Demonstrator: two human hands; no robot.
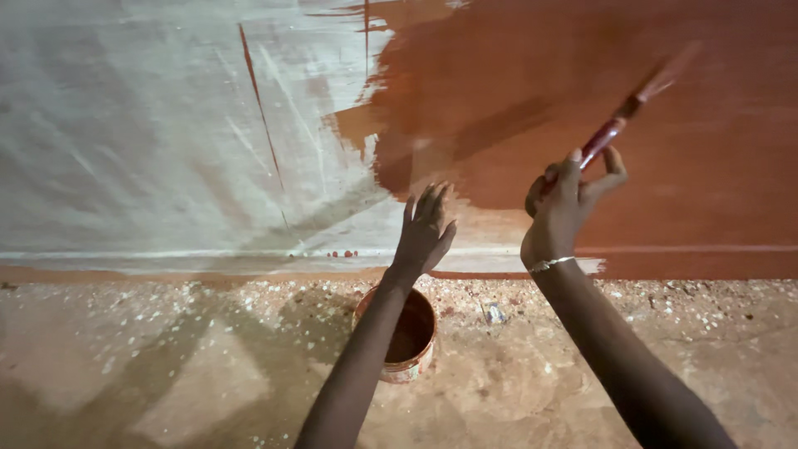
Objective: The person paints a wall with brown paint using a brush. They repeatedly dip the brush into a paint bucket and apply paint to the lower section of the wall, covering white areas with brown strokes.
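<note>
Gripping paintbrush (633, 108) in closed right hand (561, 208), long axis slanted up-right against brown-painted wall (682, 191). Left hand (426, 229) open, empty; paint tin (409, 337) near, below it.

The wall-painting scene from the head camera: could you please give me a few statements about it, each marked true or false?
1. The right hand holds a paintbrush raised against the wall. True.
2. The left hand grips the paint can. False: the left hand is open, fingers spread, near the wall above the can, and holds nothing.
3. The reddish-brown paint covers the right part of the wall, while the left part is pale and unpainted. True.
4. The paint can hangs from the right wrist. False: it stands on the ground below the left forearm; the right wrist bears a thin bracelet.
5. The ground by the wall is strewn with small pale flecks. True.
</note>
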